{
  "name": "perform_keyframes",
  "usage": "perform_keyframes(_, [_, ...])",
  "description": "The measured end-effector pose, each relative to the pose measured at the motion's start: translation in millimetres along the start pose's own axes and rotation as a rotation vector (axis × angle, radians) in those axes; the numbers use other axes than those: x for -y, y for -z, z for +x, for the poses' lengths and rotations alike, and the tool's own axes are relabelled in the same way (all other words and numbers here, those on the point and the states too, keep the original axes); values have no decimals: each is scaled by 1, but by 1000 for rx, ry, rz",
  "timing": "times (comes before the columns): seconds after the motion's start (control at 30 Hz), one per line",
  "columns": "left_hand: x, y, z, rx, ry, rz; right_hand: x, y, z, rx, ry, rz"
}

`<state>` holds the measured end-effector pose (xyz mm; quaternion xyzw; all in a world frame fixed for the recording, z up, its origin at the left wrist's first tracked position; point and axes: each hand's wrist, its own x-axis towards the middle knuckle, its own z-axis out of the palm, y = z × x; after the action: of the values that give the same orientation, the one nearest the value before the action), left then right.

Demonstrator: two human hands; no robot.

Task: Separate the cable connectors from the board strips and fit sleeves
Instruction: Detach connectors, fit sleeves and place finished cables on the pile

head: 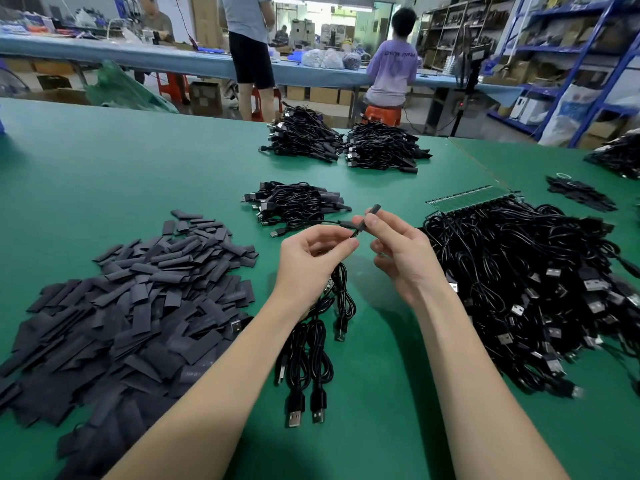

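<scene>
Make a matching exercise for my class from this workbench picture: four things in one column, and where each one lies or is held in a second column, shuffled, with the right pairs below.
Things
1. pile of flat black sleeves
2. green board strip
3. single sleeve
4. two loose cables

Places
A. pinched in the right hand, over the cable end held by the left hand
B. on the green table, at the person's left
C. at the far edge of the big cable heap on the right
D. on the table between the forearms, plugs nearest the person

Pairs: 1-B, 2-C, 3-A, 4-D
</scene>
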<state>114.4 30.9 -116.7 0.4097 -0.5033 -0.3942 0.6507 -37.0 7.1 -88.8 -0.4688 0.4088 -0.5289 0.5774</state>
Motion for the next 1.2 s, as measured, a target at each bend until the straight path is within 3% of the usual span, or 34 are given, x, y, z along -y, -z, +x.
perform_keyframes(0.23, [-1, 1, -1, 0, 10, -25, -9, -3, -3, 10, -26, -18])
perform_keyframes(0.43, [-2, -2, -1, 24, 47, -57, -6, -3, -1, -18, 165, -95])
perform_keyframes(0.67, [2, -1, -1, -4, 128, -14, -10, -9, 1, -64, 238, -94])
perform_keyframes(0.9, [4, 3, 0, -26, 120, -51, -17, -14, -4, -75, 181, -92])
perform_keyframes(1.1, [3, -2, 1, 66, 29, 100, -7, -20, -4, -160, 243, -70])
perform_keyframes(1.2, [2, -1, -1, 127, 91, 304, 6, -19, -3, -224, 272, 25])
